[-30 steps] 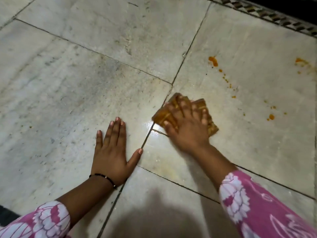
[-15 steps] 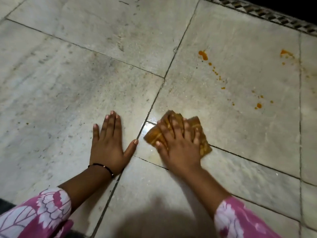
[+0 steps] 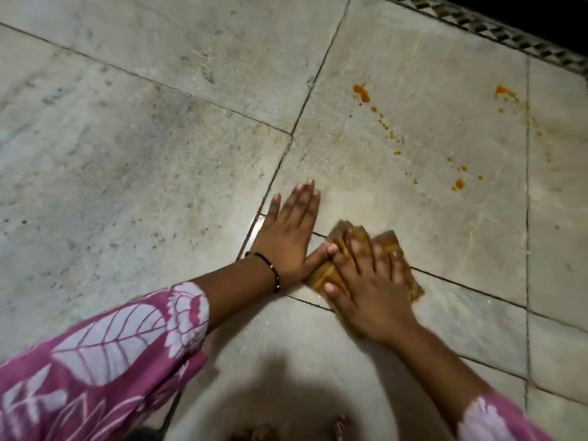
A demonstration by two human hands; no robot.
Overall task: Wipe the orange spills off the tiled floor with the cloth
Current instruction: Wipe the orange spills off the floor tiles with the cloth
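Pink printed sleeve (image 3: pixel 105 348): nearest, covers the left forearm; black bracelet (image 3: pixel 274 275) at the wrist.
Left hand (image 3: pixel 291 235): flat on the tiled floor (image 3: pixel 127 160), palm down, fingers straight and close together, thumb out toward the cloth and touching or almost touching it; serves as a brace, holds nothing.
Right hand (image 3: pixel 366 281): pressed on top of the cloth, fingers spread and laid across it, slightly blurred; looks mid-stroke.
Cloth (image 3: pixel 410 281): orange-brown, folded or bunched, flat on the floor under the right palm, across a grout line just right of the left thumb.
Step in hand: probably rubbing the near patch, which shows a wet sheen around the cloth.
Doing it well: keep the palm weight over the middle of the cloth, push in overlapping strokes toward the far drops, turn up a cleaner face if the stained side starts to smear.
Orange spills (image 3: pixel 362 92): farther out on the same large tile, well apart from the cloth; a blob with a trail of small drops running down-right, another drop (image 3: pixel 458 184) nearer, a further smear (image 3: pixel 504 92) by the right grout line; all untouched.
Progress: judged partial, the far marks not yet reached.
Containers: none visible; nothing to report inside any.
Patterned border strip (image 3: pixel 496 30): farthest, along the top right edge, dark beyond it.
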